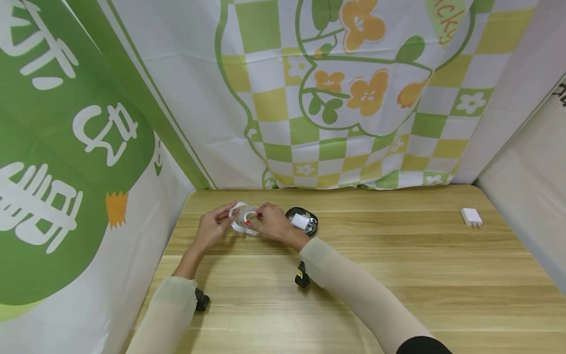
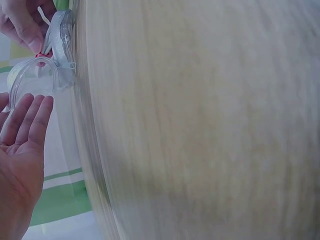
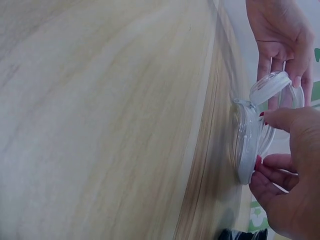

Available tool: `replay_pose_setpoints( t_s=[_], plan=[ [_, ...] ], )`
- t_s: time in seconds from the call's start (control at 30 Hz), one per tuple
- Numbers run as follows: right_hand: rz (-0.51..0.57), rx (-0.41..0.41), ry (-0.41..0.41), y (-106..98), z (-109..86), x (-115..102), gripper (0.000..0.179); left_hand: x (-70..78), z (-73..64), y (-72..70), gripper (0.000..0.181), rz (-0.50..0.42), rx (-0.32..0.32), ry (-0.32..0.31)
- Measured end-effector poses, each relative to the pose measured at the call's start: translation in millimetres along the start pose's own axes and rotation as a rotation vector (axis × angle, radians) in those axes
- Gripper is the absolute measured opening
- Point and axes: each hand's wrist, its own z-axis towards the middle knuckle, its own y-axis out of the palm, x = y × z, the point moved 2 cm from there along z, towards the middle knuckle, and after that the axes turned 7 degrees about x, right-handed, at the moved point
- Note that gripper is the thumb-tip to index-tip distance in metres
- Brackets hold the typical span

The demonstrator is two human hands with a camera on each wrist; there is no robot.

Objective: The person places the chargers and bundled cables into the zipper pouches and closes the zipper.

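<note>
A small clear zip case [image 1: 239,229] with white edging lies at the back left of the table, its transparent lid [image 3: 270,86] raised. My left hand [image 1: 211,227] holds that lid by its edge, thumb on one side and fairly straight fingers [image 2: 41,120] behind it. With my right hand [image 1: 275,223] I pinch a coiled white cable [image 1: 249,215] with red parts, at the case's opening. The red bits [image 3: 258,162] show by my right fingertips; most of the cable is hidden in the wrist views.
Just right of my right hand sits an open black case [image 1: 315,223] holding a white plug adapter [image 1: 300,221] and other small items. Another white charger [image 1: 471,217] lies at the far right. Printed curtains [image 1: 349,162] hang behind and beside the wooden table [image 1: 398,255].
</note>
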Motion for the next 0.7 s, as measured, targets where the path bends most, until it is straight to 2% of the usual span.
replay_pose_setpoints(
  t_s=[0.03,0.13,0.23,0.37,0.7],
  plan=[
    [-0.009,0.005,0.002,0.0,-0.1,-0.9,0.028,-0.9,-0.2,-0.4,0.045,-0.011,0.002,0.005],
    [-0.019,0.007,0.012,-1.6,-0.8,-4.2,0.027,-15.8,2.7,-1.3,0.046,-0.022,0.009,0.016],
    [-0.046,0.004,0.004,-1.8,-0.5,-5.5,0.028,-17.8,1.8,-2.3,0.047,-0.02,0.012,0.035],
    [-0.072,0.004,-0.009,-1.0,-0.5,-5.0,0.027,-17.3,0.6,-2.1,0.046,0.0,0.01,0.046],
    [-0.035,0.009,0.004,-0.5,-1.6,-4.2,0.027,-10.9,0.6,3.3,0.045,0.06,0.001,0.048]
  ],
)
